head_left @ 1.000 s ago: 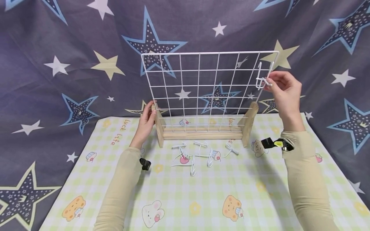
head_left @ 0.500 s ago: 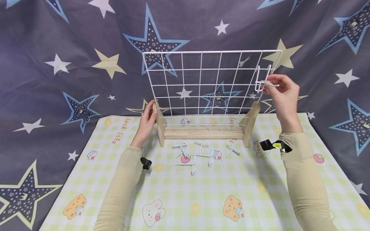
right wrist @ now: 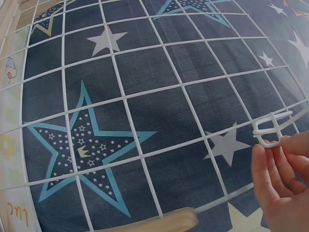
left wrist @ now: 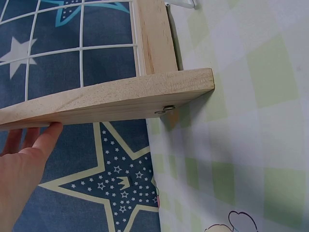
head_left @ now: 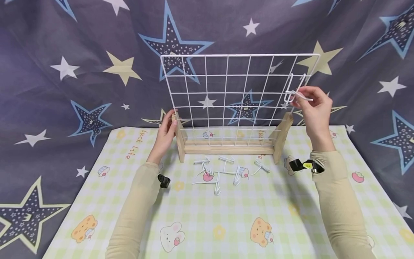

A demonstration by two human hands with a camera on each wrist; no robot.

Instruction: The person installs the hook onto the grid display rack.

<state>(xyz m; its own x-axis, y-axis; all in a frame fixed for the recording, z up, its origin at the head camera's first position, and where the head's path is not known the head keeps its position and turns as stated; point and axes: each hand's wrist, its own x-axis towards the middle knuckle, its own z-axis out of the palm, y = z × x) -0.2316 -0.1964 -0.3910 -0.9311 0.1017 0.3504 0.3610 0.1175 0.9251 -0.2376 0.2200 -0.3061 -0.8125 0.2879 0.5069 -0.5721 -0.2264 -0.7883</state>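
A white wire grid panel point(head_left: 227, 75) stands upright in a wooden stand point(head_left: 228, 149). My right hand point(head_left: 317, 109) pinches a white double-wire hook point(head_left: 289, 96) between thumb and fingers, at the panel's upper right. The hook's two upper ends overlap the grid wires, and its prong points out to the right. In the right wrist view the hook point(right wrist: 270, 130) lies against the grid near the side edge. My left hand point(head_left: 164, 135) holds the stand's left side piece, its thumb on the outer face; some fingers point(left wrist: 46, 140) are partly hidden at the wood's edge.
Several white wire hooks point(head_left: 217, 183) lie loose on the checked tablecloth point(head_left: 194, 208) in front of the stand. Behind the panel hangs a dark star-patterned curtain point(head_left: 106, 32). A black camera point(head_left: 308, 165) sits on my right wrist.
My right hand has moved slightly down and left with the hook, whose prong has swung from pointing down-right to nearly level. My left hand stays on the stand.
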